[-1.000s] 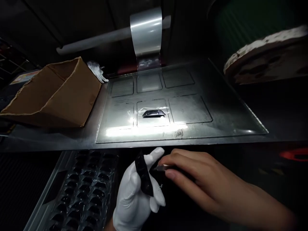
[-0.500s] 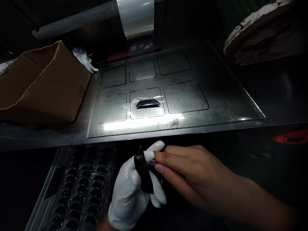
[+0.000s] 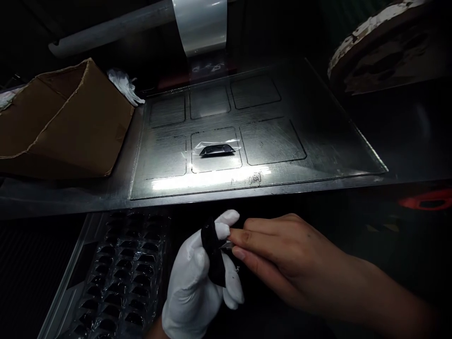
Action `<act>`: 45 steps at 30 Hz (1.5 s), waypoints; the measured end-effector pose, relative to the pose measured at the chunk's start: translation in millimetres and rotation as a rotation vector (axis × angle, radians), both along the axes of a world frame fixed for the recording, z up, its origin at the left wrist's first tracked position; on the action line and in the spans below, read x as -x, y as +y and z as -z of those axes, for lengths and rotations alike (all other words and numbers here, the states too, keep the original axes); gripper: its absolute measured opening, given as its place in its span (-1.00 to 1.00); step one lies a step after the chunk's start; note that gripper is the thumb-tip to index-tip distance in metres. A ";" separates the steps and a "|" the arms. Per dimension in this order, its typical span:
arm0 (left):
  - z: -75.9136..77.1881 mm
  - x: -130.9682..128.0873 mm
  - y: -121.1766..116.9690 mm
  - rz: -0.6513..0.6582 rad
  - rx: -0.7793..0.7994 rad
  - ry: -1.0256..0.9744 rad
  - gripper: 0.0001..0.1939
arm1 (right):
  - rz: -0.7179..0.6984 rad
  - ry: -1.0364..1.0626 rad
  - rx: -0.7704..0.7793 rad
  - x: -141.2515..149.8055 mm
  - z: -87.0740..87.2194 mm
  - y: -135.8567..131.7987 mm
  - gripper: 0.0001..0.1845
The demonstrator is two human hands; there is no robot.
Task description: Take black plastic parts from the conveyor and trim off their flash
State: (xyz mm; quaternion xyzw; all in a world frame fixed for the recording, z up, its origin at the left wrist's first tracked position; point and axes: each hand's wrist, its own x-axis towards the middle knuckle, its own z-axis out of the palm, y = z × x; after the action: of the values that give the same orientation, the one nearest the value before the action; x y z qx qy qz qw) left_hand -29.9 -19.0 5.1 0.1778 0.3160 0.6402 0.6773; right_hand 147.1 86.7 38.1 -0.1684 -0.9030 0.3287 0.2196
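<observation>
My left hand, in a white glove, is closed around a small black glossy part held up below the table edge. Bare and pinched, my right hand has its thumb and forefinger on a small metal blade, its tip against or very near the black part. Most of the blade is hidden by my fingers. A similar black piece in clear film lies on the table's outlined plate.
On the lower left is a clear tray with rows of black pieces. A cardboard box and white gloves stand at the left of the plate. A round disc is at the back right, and a red object at the right edge.
Both hands have shifted slightly to the right. The black part has turned a little, and more of the metal blade shows between my right fingers and the part.
</observation>
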 end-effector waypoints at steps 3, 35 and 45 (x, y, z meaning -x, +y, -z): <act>-4.6 1.5 3.0 -0.030 0.021 -0.015 -0.61 | -0.022 -0.013 0.032 2.0 1.0 -4.6 -0.68; -12.0 9.9 -5.9 0.157 0.074 0.241 -0.51 | 0.069 -0.208 -0.361 -2.1 -46.0 22.8 -0.69; -21.7 11.5 2.3 0.206 0.234 0.360 -0.43 | 0.103 -0.300 -0.474 1.5 -43.5 22.9 -0.76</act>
State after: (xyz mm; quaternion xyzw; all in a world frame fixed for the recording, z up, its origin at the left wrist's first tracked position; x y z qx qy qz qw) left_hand -41.4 -16.6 26.9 0.2410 0.4839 0.4846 0.6877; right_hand 145.6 109.6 81.6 -0.2048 -0.9673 0.0683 0.1329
